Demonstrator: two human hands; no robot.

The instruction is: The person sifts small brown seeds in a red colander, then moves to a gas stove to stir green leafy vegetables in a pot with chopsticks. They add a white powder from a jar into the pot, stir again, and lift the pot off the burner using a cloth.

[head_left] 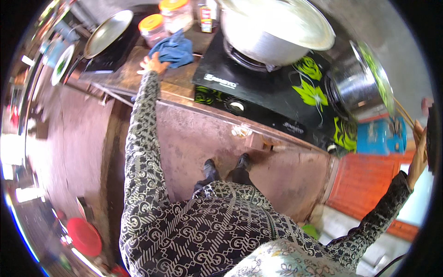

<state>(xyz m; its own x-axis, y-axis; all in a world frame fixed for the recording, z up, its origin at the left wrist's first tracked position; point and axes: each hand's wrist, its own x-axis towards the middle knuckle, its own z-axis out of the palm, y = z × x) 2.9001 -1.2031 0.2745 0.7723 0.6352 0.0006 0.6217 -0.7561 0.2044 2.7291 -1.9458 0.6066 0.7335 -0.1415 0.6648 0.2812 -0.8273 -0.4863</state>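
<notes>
Resting on the far left surface (124, 69), the left hand (152, 63) is laid spread, touching the blue cloth (175, 50) just to its right; thin sticks (406, 115) are gripped by the right hand (419, 147).

The cloth (174, 50) is blue. The jars' lids (151, 22) are orange. The gas stove (272, 99) is black with bright green leaf prints. The gas cylinder (380, 136) is blue. The sleeves (144, 138) carry a black-and-cream geometric pattern. The basin (84, 236) is red.
</notes>
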